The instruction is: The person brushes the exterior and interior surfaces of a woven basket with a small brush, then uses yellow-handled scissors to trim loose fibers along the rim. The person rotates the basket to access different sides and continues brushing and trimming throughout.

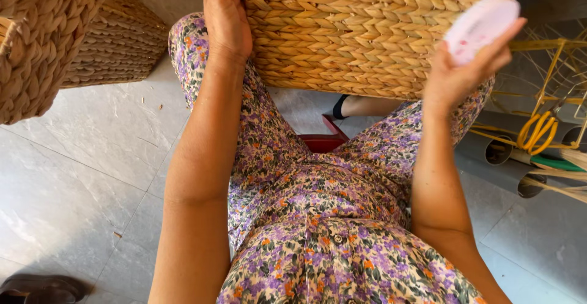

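My left hand point(227, 16) lies flat against the side of the woven basket point(373, 29), fingers wrapped toward its edge, holding it steady on my knees. My right hand point(455, 74) is raised at the basket's right edge, fingers closed around a pink-white pad point(481, 22), blurred, so I cannot tell exactly what it is; it sits just off the weave, at most grazing the corner. The basket rests tilted across both thighs, its lower rim above a red stool point(323, 140). Judgement: the hold is adequate, but only the left palm braces it, so pressure from the right should go straight toward that palm, not across it, or the basket could pivot off my lap. The pad is best kept flat to the braid and worked along the strands, not against them, to avoid lifting fibre ends. Grip on the pad looks fingertip-only; a fuller hold would serve better. Noted nearby: two more baskets point(43, 41) on the grey floor point(79, 175) at left, a yellow wire frame point(550, 84) and tubes point(501, 154) at right, well apart from the work.
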A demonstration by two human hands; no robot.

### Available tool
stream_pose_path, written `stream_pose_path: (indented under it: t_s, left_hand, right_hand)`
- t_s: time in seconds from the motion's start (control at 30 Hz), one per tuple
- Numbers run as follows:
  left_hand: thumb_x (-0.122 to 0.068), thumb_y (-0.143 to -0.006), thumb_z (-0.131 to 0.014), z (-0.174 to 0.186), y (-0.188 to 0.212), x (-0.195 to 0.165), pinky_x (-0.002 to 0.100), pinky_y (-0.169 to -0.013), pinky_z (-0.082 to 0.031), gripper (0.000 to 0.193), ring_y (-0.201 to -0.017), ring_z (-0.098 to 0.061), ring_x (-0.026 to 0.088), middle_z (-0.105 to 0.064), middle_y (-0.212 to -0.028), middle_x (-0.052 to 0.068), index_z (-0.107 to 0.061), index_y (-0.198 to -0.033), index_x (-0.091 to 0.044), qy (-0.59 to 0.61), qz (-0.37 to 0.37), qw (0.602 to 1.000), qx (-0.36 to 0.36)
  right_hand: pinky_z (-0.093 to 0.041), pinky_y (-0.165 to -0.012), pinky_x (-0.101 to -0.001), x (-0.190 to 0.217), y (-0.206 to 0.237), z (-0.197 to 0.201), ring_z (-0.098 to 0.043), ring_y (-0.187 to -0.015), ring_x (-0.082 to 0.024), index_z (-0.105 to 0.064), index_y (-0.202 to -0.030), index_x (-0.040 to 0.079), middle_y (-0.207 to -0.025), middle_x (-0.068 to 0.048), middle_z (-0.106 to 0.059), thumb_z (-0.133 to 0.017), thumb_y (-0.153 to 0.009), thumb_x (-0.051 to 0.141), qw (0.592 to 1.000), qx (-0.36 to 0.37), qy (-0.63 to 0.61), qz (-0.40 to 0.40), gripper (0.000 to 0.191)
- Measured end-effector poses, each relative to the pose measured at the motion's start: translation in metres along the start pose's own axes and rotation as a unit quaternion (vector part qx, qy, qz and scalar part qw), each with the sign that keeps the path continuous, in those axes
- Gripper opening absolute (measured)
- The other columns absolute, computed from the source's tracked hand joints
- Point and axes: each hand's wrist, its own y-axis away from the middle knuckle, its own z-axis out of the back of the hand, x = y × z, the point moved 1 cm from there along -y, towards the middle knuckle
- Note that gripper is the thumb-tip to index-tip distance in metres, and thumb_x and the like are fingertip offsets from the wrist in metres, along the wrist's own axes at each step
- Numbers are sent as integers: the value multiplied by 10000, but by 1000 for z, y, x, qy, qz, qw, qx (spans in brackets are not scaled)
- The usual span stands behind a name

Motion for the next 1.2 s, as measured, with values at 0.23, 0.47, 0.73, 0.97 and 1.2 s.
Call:
stream_pose_path:
  t_s: [0.23, 0.47, 0.73, 0.97, 1.2]
  left_hand:
    - [-440, -1036, -598, 1, -1, 0, 394, -1144, -436, 521, -1256, -621, 255, -681, -1303, 147, -646, -1242, 36, -9, 2, 1000, -4]
    - [-440, -1097, -584, -13, 5, -10, 413, -1227, -400, 577, -1363, -577, 278, -637, -1425, 181, -609, -1364, 71, -35, 5, 999, 30]
    - [-465, -1119, -502, -35, 13, -27, 415, -1332, -321, 678, -1543, -457, 286, -506, -1620, 185, -444, -1582, 27, -72, 23, 994, 81]
    - [-487, -1107, -543, -45, 21, -33, 441, -1352, -325, 728, -1577, -427, 305, -433, -1671, 212, -384, -1609, 16, -129, 11, 988, 81]
    - [-337, -1135, -569, -48, 37, -31, 415, -1322, -368, 642, -1555, -466, 292, -464, -1655, 193, -371, -1608, 51, -117, 1, 990, 75]
  right_hand:
    - [-469, -1023, -428, 172, 74, -108, -506, -1257, -321, -192, -1659, 147, -1412, -157, -475, -766, -860, 16, 978, 143, -102, 115, 993]
    - [-452, -1040, -472, 159, 77, -91, -505, -1259, -333, -220, -1644, 143, -1413, -162, -461, -897, -792, 173, 962, 208, -27, 175, 1089]
    - [-503, -1086, -424, 39, 44, 37, -491, -1309, -349, -138, -1662, 120, -1468, -209, -401, -879, -907, 79, 995, 68, 79, -8, 1060]
    - [-476, -1068, -486, 96, 86, -25, -488, -1292, -351, -188, -1641, 144, -1431, -168, -449, -847, -795, 101, 987, 147, -43, 41, 1073]
    - [-500, -1186, -387, 72, 48, 12, -462, -1491, -315, -193, -1670, 222, -1668, -182, -358, -826, -952, 144, 936, 155, -312, -57, 959]
